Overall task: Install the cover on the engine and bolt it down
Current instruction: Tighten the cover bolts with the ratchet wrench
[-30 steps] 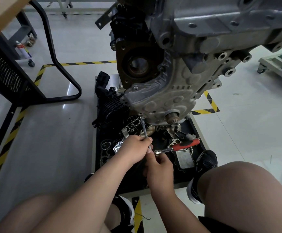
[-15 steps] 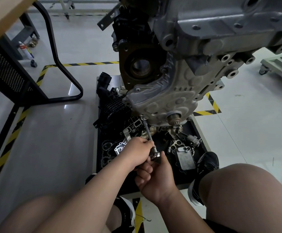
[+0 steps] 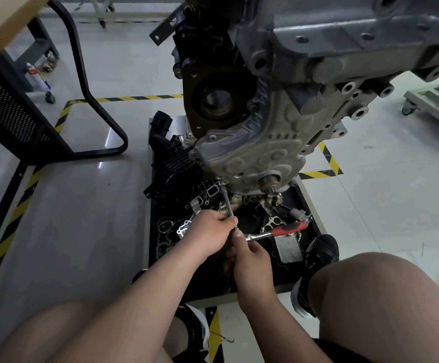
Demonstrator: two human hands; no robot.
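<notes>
One ratchet [image 3: 278,232], two hands [image 3: 210,233] [image 3: 251,262] (one engine [image 3: 318,48])

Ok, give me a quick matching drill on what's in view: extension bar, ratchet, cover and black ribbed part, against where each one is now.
Things:
1. extension bar
2. ratchet
3. cover
4. black ribbed part

Places:
A. lying on the tray, left of the cover
B. seated on the face of the engine
C. red grip pointing right, right hand at its head
D. pinched by the left hand, tip at the cover's lower edge

Pairs: 1-D, 2-C, 3-B, 4-A
</notes>
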